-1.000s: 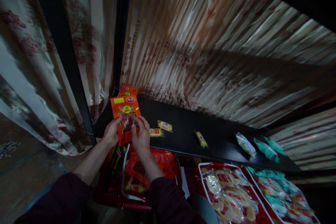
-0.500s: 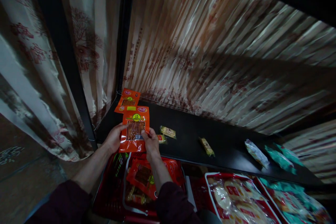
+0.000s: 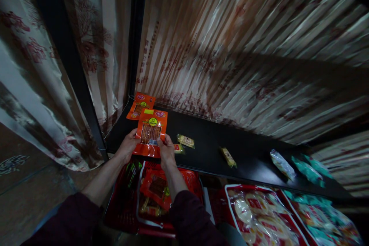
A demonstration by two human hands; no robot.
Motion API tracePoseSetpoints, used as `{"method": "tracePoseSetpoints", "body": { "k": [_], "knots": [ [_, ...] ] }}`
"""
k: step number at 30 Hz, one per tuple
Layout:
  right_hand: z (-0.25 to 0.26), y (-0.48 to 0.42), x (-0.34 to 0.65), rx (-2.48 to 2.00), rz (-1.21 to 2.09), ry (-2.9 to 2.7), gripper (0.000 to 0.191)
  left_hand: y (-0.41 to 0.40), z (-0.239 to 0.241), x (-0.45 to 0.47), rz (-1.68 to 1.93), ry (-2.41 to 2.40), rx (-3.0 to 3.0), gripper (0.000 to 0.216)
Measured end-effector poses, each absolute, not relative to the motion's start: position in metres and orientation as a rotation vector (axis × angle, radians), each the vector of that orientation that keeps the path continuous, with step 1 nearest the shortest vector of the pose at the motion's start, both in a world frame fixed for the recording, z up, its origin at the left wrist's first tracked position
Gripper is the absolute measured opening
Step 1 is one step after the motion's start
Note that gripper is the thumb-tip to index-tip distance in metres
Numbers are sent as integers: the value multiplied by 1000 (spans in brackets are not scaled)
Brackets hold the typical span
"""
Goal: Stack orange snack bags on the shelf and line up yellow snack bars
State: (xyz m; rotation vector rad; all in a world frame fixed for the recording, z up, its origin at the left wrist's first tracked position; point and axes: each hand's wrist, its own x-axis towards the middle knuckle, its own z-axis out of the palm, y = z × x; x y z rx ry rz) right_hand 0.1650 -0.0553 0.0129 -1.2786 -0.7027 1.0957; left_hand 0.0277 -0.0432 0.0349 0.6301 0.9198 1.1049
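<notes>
Pale pleated curtains (image 3: 230, 65) printed in dark red hang behind our hands and to their left, dim and glossy in the folds, and a dark post (image 3: 70, 54) slants down between them. Brown floor (image 3: 34, 192) shows low to the left. Ahead of us a black shelf (image 3: 204, 154), faintly shiny, runs off to the right. Our left hand (image 3: 128, 146) and right hand (image 3: 166, 150) grip opposite sides of an orange packet (image 3: 151, 132) at the shelf's left end; whether it touches the shelf we cannot tell. Beyond our hands, in the back corner, sits a second orange packet (image 3: 141, 104), partly covered. Just right of our right hand lie two small yellow packets (image 3: 186, 141), with a white packet (image 3: 283, 165) well apart, farther right. Below our hands, a red basket (image 3: 155, 231) holds more orange packets (image 3: 161, 190).
</notes>
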Motion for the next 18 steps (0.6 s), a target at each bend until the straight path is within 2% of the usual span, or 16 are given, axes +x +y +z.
{"method": "tracePoseSetpoints", "body": {
  "k": [11, 16, 18],
  "knots": [
    [8, -51, 163, -1295, 1075, -746, 34, -39, 30, 26, 1174, 926, 672, 51],
    [9, -49, 165, -1346, 945, -695, 58, -44, 40, 27, 1149, 794, 778, 50],
    [11, -50, 166, -1355, 897, -739, 62, -47, 43, 28, 1109, 744, 792, 53]
  ]
}}
